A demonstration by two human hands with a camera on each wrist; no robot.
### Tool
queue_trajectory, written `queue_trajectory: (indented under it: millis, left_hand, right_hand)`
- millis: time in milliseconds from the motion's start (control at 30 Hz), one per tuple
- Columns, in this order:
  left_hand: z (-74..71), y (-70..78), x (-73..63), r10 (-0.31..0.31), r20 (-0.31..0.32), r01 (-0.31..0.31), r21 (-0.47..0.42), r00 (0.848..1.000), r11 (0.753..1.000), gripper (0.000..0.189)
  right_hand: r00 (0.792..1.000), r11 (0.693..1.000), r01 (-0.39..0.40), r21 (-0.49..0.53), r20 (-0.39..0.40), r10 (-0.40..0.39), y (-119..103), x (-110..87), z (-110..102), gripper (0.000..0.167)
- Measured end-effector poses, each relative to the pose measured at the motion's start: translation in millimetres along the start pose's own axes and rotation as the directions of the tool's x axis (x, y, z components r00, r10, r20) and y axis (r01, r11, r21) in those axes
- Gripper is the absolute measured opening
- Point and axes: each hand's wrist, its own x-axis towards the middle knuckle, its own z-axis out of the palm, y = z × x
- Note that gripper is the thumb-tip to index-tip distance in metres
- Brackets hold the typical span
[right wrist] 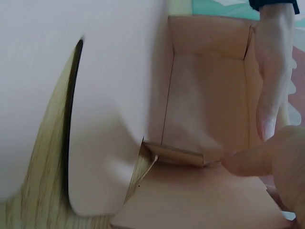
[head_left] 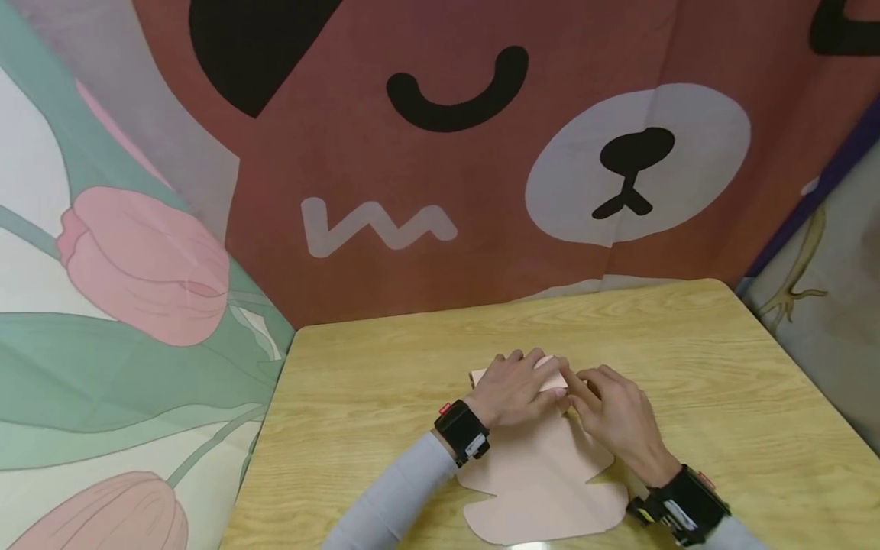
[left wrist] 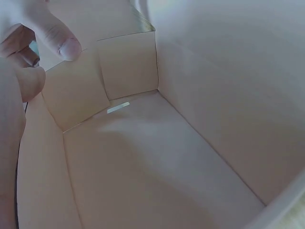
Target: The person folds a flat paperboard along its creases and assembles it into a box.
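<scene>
A pale pink cardboard box (head_left: 543, 458), partly folded, lies on the table with its long scalloped lid panel spread toward me. My left hand (head_left: 516, 389) grips the far side wall, thumb inside and fingers over the outer face. At the box's right end, my right hand (head_left: 615, 420) pinches the cardboard near the far corner. In the right wrist view, a finger of the right hand (right wrist: 252, 160) lies at the inner edge of the end flap (right wrist: 200, 195), which slopes outward. Two folded tabs stand across that end in the left wrist view, above the box floor (left wrist: 157, 157).
The wood-grain table (head_left: 357, 397) extends around the box on both sides. Behind it hangs a brown cloth with a bear face (head_left: 447, 176), and a tulip-patterned cloth (head_left: 144, 260) covers the left side. A narrow slot shows at the end of the box floor.
</scene>
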Motion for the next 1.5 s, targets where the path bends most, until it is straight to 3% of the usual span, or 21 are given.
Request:
queue_trajectory:
  millis: [167, 400, 533, 633, 733, 867, 933, 1000, 1067, 1200, 1333, 1500]
  left_hand:
    - [0.5, 0.7, 2.0, 0.002, -0.024, -0.001, 0.018, 1.000, 1.000, 0.053]
    - [2.9, 0.4, 2.1, 0.005, -0.002, -0.005, 0.030, 1.000, 1.000, 0.051]
    - [1.1, -0.8, 2.1, 0.004, 0.006, -0.004, 0.037, 1.000, 0.999, 0.049]
    - [0.2, -3.0, 1.9, 0.016, 0.008, -0.016, 0.030, 1.000, 0.999, 0.049]
    - [0.2, -6.3, 1.1, 0.037, 0.014, -0.037, 0.020, 0.999, 0.999, 0.050]
    - [-0.6, -10.6, -0.9, 0.064, 0.021, -0.064, 0.021, 0.998, 0.998, 0.049]
    - [-1.0, -11.9, -1.8, 0.075, 0.023, -0.075, 0.024, 0.997, 0.997, 0.049]
    - [-1.0, -12.4, -2.3, 0.080, 0.023, -0.081, 0.023, 0.997, 0.996, 0.049]
    - [-0.7, -12.2, -2.8, 0.074, 0.023, -0.074, 0.024, 0.997, 0.997, 0.052]
    - [0.3, -10.9, -3.3, 0.046, 0.020, -0.046, 0.015, 0.999, 0.999, 0.061]
    - [-0.3, -9.4, -3.4, 0.026, 0.017, -0.026, -0.019, 1.000, 0.999, 0.066]
    - [-5.5, -9.1, -5.7, 0.003, 0.028, 0.000, -0.104, 1.000, 0.995, 0.069]
  right_hand:
    - [0.999, 0.998, -0.051, 0.045, 0.016, 0.051, -10, -1.3, 3, 0.027]
    - [0.998, 0.994, -0.068, 0.089, 0.003, 0.068, -21, -5.8, 8, 0.027]
    - [0.990, 0.983, -0.118, 0.138, 0.088, 0.106, -25, -6.8, 4, 0.040]
    - [0.973, 0.969, -0.112, 0.220, 0.221, 0.063, -21, -7.9, -3, 0.061]
    - [0.924, 0.926, -0.093, 0.366, 0.378, -0.056, -8, -8.6, -12, 0.085]
    - [0.853, 0.810, -0.129, 0.572, 0.481, -0.204, 15, -5.7, -16, 0.096]
    - [0.840, 0.760, -0.156, 0.631, 0.490, -0.235, 23, -3.7, -13, 0.095]
    - [0.837, 0.741, -0.175, 0.649, 0.494, -0.235, 27, -2.4, -9, 0.095]
    - [0.842, 0.745, -0.180, 0.643, 0.492, -0.221, 28, -1.8, -4, 0.099]
    - [0.860, 0.799, -0.185, 0.573, 0.487, -0.151, 22, -1.1, 6, 0.113]
    - [0.890, 0.860, -0.185, 0.477, 0.452, -0.059, 14, 0.0, 14, 0.119]
    - [0.928, 0.903, -0.151, 0.402, 0.373, -0.012, 12, -0.8, 18, 0.119]
